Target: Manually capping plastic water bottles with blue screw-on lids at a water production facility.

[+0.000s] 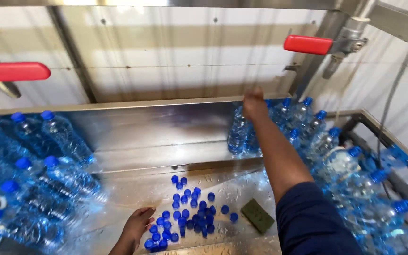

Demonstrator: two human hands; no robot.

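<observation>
Capped bottles (48, 156) stacked at 9 o'clock, second capped pile (345, 165) at 3 o'clock; judged well along. Loose blue caps (187, 215) left on wet steel tabletop (138, 137), so some capping likely remains. Right hand (255, 105) at 1 o'clock, fingers closed on top of upright bottle (238, 132). Left hand (140, 222) at 7 o'clock, fingers loosely curled, empty, touching edge of caps. Green sponge (257, 215) just right of caps.
</observation>
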